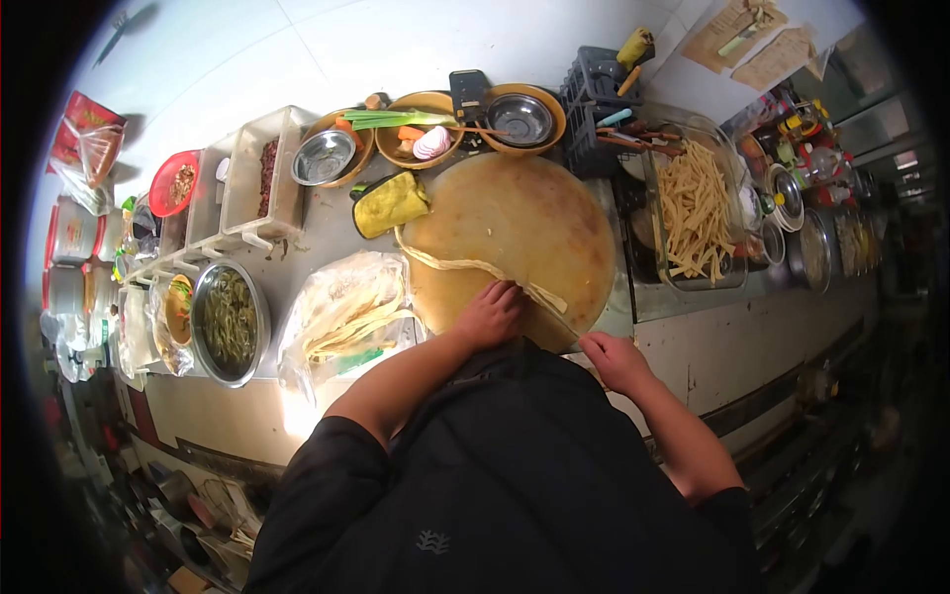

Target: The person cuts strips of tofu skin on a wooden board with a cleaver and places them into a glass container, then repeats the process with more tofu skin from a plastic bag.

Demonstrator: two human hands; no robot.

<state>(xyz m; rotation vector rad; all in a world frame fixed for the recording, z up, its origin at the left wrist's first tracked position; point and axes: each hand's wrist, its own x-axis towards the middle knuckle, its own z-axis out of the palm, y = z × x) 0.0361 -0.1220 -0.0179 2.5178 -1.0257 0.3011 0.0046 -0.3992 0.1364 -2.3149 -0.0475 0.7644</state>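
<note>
A long, pale yellow bean curd stick [445, 261] lies across the round cutting board [515, 213], its far end near a yellow cloth [392, 204]. My left hand [492, 315] presses down on the near part of the stick with bent fingers. Just right of those fingers is a cut piece [547, 298]. My right hand [616, 360] is closed around the handle of a knife [566, 325], whose blade shows edge-on as a thin line beside the cut piece. The handle is mostly hidden in my fist.
More sticks lie in a plastic bag [343, 309] left of the board. Cut pieces fill a glass tray [695, 213] on the right. Bowls with vegetables [427, 104] stand behind the board, near a dark rack [592, 99]. A metal basin [230, 322] sits at the left.
</note>
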